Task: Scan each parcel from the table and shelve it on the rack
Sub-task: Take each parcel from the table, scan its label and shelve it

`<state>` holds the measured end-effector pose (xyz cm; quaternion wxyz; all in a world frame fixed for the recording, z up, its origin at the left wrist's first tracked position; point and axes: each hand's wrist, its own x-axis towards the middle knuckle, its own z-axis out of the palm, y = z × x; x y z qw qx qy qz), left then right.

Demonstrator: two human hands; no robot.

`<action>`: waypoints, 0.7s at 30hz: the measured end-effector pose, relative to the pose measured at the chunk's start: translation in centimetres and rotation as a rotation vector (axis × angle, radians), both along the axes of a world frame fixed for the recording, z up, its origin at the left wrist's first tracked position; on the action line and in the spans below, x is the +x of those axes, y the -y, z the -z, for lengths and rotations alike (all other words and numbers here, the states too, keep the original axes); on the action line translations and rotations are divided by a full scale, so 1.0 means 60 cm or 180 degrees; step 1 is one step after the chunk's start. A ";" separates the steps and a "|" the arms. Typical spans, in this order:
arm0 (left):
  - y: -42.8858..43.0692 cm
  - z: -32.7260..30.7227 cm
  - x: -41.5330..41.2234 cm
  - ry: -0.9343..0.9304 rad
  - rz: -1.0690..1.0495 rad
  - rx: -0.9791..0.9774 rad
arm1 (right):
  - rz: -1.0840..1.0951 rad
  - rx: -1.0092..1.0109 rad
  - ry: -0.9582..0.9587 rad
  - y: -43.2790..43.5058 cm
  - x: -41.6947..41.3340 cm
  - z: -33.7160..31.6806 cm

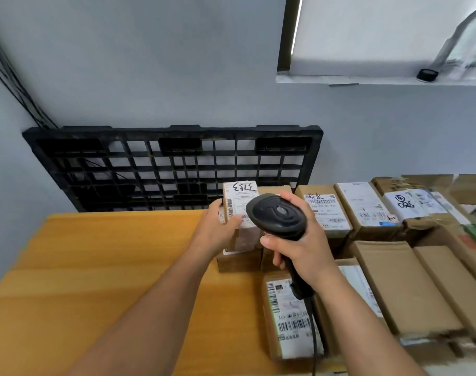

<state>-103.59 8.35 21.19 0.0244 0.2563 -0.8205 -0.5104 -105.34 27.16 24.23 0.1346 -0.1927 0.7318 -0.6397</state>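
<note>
A black plastic pallet leaned against the grey wall behind a wooden desk as a worker prepared to scan a delivery. The left hand held a small cardboard parcel upright above the desk's far edge, its fingers curled round the box's left side and the thumb pressed on the white label with handwritten numbers. Just right of it, almost touching the label, hovered the head of a black handheld barcode scanner, its handle gripped firmly by the right hand with the fingers wrapped round it. The scanner's cable trailed down across a labelled box lying on the desk, and rows of further parcels filled the desk to the right. The rack was out of view. The scan looked open to failure: the thumb lay over part of the label and the scanner sat very near it, so the beam might have missed the code or caught a neighbouring box's barcode instead. The trailing cable could also have snagged on the boxes beneath it.
</note>
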 end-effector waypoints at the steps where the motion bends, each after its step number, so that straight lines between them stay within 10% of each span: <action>1: 0.000 0.003 -0.002 0.0006 0.0002 0.0157 | -0.0010 -0.0007 0.0044 0.005 -0.007 0.004; 8: 0.016 0.026 0.015 0.0226 0.0202 0.1280 | -0.0068 0.0015 0.0356 0.022 -0.014 0.038; 21: 0.004 0.033 0.034 0.0142 0.0512 0.1443 | 0.0160 -0.0033 0.0460 0.004 0.028 0.036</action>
